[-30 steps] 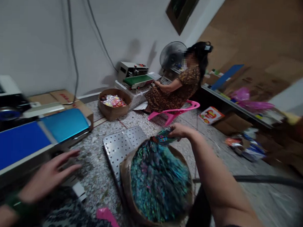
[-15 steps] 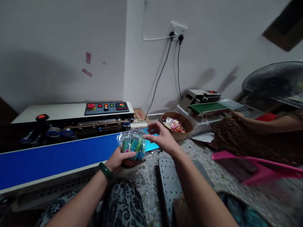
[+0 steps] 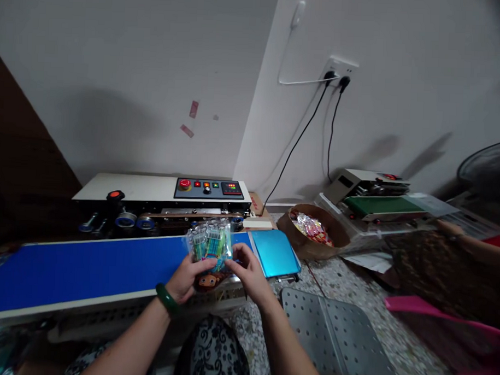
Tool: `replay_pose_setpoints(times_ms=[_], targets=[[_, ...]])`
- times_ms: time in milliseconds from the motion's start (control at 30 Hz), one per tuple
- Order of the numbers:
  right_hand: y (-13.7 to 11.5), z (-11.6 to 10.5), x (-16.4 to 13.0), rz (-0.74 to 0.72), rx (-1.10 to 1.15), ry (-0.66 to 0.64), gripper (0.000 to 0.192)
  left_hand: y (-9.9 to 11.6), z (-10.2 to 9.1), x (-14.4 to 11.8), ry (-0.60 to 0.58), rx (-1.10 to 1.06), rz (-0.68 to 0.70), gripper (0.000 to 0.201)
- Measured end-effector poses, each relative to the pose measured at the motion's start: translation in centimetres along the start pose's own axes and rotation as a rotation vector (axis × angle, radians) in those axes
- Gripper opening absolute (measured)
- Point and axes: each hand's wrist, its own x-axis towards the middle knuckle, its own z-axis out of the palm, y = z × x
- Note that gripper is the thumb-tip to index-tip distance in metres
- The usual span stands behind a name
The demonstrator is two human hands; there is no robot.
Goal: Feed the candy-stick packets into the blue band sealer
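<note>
My left hand (image 3: 186, 278) is closed around a stack of clear plastic packets (image 3: 210, 242), thumb across the front. Green and blue printed contents show through the film, with a cartoon face near the bottom. At the packets' right edge, the thumb and fingers of my right hand (image 3: 250, 272) pinch the film. Both hands are over the front edge of a blue conveyor belt (image 3: 108, 267). Behind it stands a band sealing machine (image 3: 160, 187) with a red button and a lit display. A shiny blue plate (image 3: 275, 254) lies at the belt's right end.
To the right stands a brown paper bag (image 3: 283, 229) with red and yellow packets inside. Beyond it is a second sealing machine (image 3: 376, 205) with a green belt, near another person's arm (image 3: 477, 244). A perforated grey metal panel (image 3: 335, 332) and a pink object (image 3: 422, 308) are at lower right.
My right hand has come from above right of the packets to pinch their right edge. My left hand still holds them. The view has turned left.
</note>
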Motion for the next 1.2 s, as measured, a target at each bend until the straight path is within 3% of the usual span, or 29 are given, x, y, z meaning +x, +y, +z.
replay_pose_setpoints(times_ms=[200, 333, 600, 700, 833, 1000, 1200], targets=[[0.6, 3.2, -0.1, -0.019, -0.179, 0.161, 0.072, -0.4, -0.2, 0.2, 0.078, -0.055, 0.051, 0.034], [0.8, 3.9, 0.5, 0.016, -0.159, 0.218, 0.060, -0.3, -0.1, 0.2, 0.042, -0.140, 0.060, 0.033], [0.2, 3.0, 0.6, 0.093, 0.221, 0.068, 0.032, 0.0, -0.3, 0.4, 0.180, -0.037, 0.093, 0.035], [0.4, 1.8, 0.5, 0.124, 0.309, 0.177, 0.031, 0.5, -0.6, 0.5, 0.231, -0.008, 0.107, 0.034], [1.4, -1.5, 1.0, 0.197, 0.345, 0.380, 0.040, 1.4, -1.3, 0.6, 0.286, 0.000, 0.111, 0.039], [3.7, -5.6, 2.4, 0.322, 0.438, 0.359, 0.027, 2.2, -2.0, 0.6, 0.258, 0.013, 0.122, 0.043], [5.1, -6.4, 4.7, 0.394, 0.266, 0.340, 0.023, 2.7, -2.4, 0.5, 0.245, 0.136, 0.197, 0.051]])
